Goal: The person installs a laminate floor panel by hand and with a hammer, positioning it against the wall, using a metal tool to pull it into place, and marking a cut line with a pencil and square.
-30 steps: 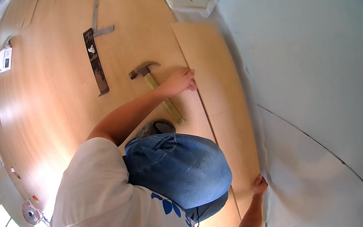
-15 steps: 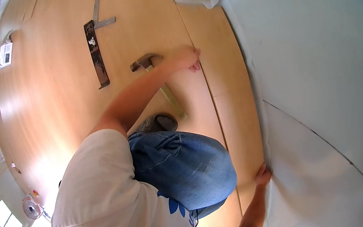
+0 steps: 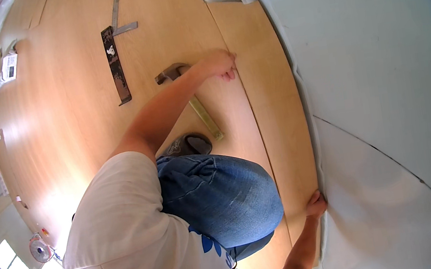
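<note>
Our left hand (image 3: 221, 66) curls at the inner edge of the plank (image 3: 281, 113), right hand (image 3: 316, 204) at its outer edge; can't tell if either grips. Plank lies along the wall (image 3: 374, 77); we should press evenly.

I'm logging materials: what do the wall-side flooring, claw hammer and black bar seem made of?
Wall-side flooring: smooth, tan, faintly grained; wood or laminate, unclear which. Claw hammer: dull brown head, likely metal; yellowish handle, material unclear. Black bar: probably painted steel, its finish worn to brownish patches.
</note>
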`<action>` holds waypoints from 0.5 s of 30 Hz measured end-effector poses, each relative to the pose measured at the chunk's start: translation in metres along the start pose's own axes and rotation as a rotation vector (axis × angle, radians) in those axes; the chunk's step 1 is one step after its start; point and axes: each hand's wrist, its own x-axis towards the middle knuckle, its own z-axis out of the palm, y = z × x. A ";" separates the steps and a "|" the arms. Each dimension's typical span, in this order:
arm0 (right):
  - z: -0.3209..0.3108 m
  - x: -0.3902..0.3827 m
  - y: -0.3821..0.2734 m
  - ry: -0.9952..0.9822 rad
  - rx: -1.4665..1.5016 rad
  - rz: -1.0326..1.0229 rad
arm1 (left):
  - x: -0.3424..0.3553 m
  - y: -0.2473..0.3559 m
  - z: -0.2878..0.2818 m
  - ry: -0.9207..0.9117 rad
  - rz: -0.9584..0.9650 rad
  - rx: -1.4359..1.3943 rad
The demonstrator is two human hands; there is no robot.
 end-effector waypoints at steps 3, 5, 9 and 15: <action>0.003 0.000 0.006 0.013 -0.027 0.016 | -0.001 0.006 0.002 0.019 -0.054 -0.046; 0.005 -0.001 0.007 0.032 -0.032 -0.001 | 0.005 -0.001 -0.001 0.001 -0.010 -0.008; -0.003 -0.001 0.002 0.071 -0.041 -0.032 | 0.006 -0.002 -0.002 -0.039 0.024 0.033; 0.000 0.001 -0.006 0.180 -0.058 -0.068 | 0.030 -0.034 -0.007 -0.072 0.215 0.072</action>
